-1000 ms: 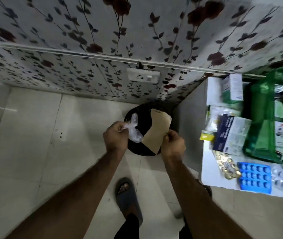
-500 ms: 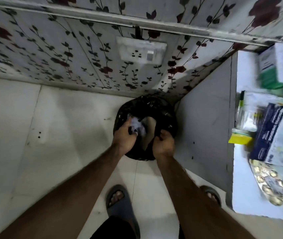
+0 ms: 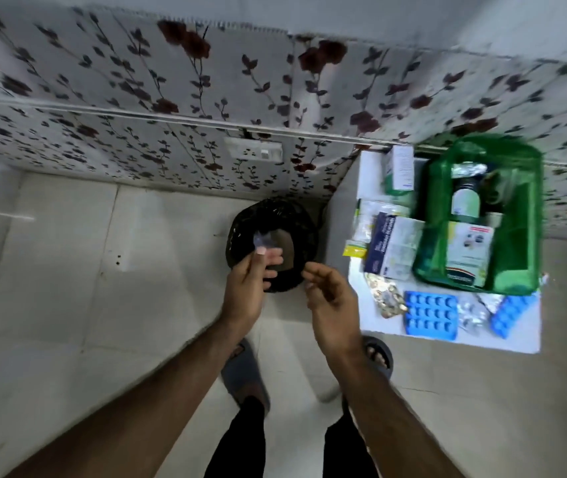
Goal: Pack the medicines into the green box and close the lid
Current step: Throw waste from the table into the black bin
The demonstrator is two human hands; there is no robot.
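The green see-through box [image 3: 530,215] stands open on a white table [image 3: 503,339] at the right, with a bottle [image 3: 465,201] and a carton [image 3: 469,257] inside. Beside it lie a blue-and-white carton [image 3: 392,246], a green-and-white carton [image 3: 400,169], a gold strip [image 3: 385,300], a blue blister pack [image 3: 430,315], a silver strip [image 3: 471,313] and another blue pack [image 3: 511,315]. My left hand [image 3: 246,288] and right hand [image 3: 330,298] hover with fingers apart over a black bin [image 3: 304,232], left of the table. Clear plastic [image 3: 262,239] and brown paper [image 3: 285,240] lie in the bin.
A floral-papered wall with a socket [image 3: 254,150] rises behind the bin. My sandalled feet [image 3: 240,370] stand on the pale tiled floor. A yellow sachet [image 3: 354,250] lies at the table's left edge.
My hands have come up out of the bin and opened, leaving the plastic and the brown paper inside. The view has pulled back and swung right, so the whole table shows again.
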